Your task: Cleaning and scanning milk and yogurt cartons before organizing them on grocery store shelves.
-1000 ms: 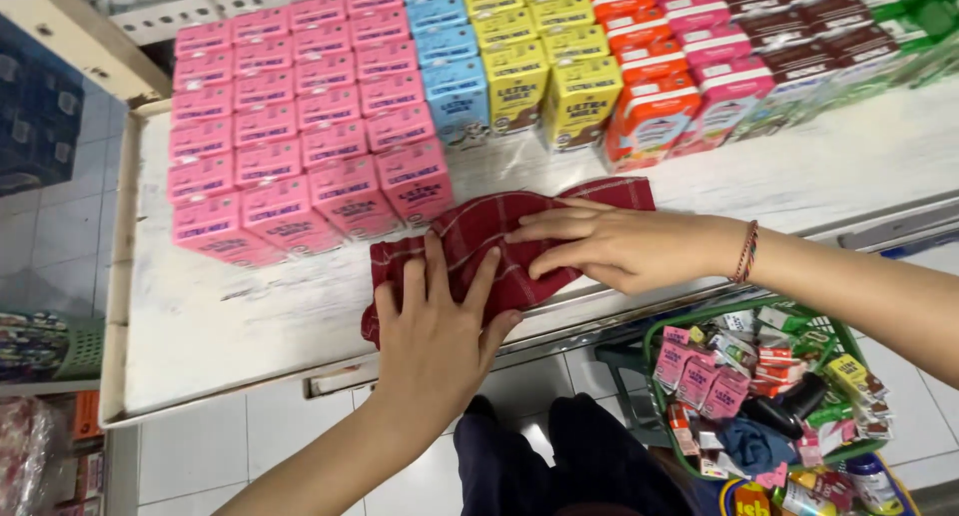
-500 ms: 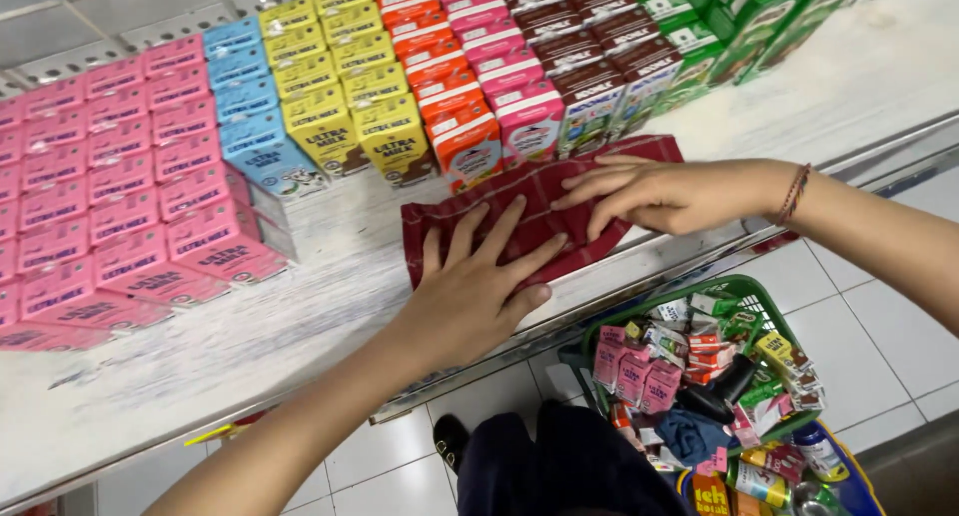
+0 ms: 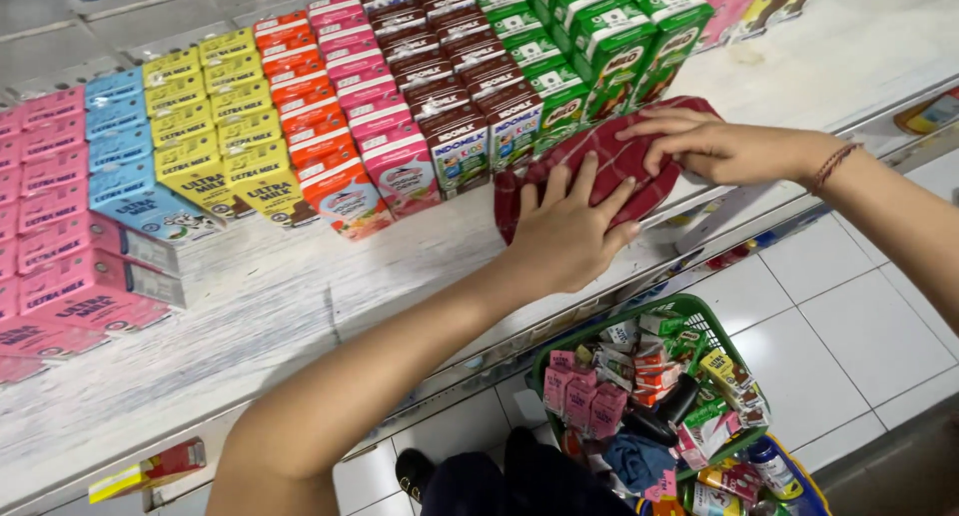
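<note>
A dark red checked cloth [image 3: 624,161] lies on the white shelf [image 3: 300,306] in front of rows of small drink cartons. My left hand [image 3: 569,231] presses flat on the cloth's left part, fingers spread. My right hand [image 3: 714,146] rests flat on its right part, with a thin bracelet at the wrist. Both hands lie on the cloth without gripping it. Just behind the cloth stand green cartons [image 3: 609,46] and brown cartons [image 3: 455,136].
Pink cartons [image 3: 400,171], orange cartons [image 3: 335,191], yellow cartons [image 3: 205,156], blue cartons [image 3: 130,176] and more pink cartons [image 3: 70,286] line the shelf to the left. A green basket [image 3: 699,316] full of small packs sits on the white tiled floor below.
Both hands have slid the cloth to the right along the shelf, from in front of the pink and yellow cartons to in front of the brown and green ones.
</note>
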